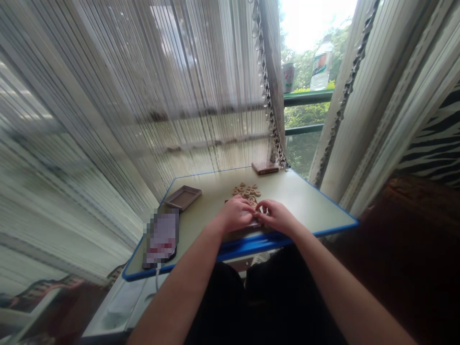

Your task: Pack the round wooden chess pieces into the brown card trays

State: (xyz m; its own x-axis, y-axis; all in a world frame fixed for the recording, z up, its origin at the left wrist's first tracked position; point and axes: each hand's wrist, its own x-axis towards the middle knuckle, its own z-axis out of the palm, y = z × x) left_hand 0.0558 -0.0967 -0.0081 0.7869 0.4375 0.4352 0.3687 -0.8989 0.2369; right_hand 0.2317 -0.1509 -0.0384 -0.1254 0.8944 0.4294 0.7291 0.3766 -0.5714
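Close to the table's front edge, both hands work over a shallow brown wooden box [244, 229] with round wooden game pieces [252, 199] in it. My left hand [234, 213] lies across the box's left side, its fingers bent inward and closed; what they hold is hidden. From the right, my right hand [276, 215] meets it with thumb and fingers pinched around what looks like a small round wooden piece, mostly covered. Just beyond the box, several loose round wooden pieces [246, 190] lie in a heap, their markings too small to read.
A brown tray-like lid [184, 197] lies on the blue-edged table [309, 206] at left, near a phone [161, 237] with a white cable. At the back edge rests a brown case [265, 167]. String curtains [201, 86] hang behind; a bottle [321, 64] and can [288, 77] stand on the window rail.
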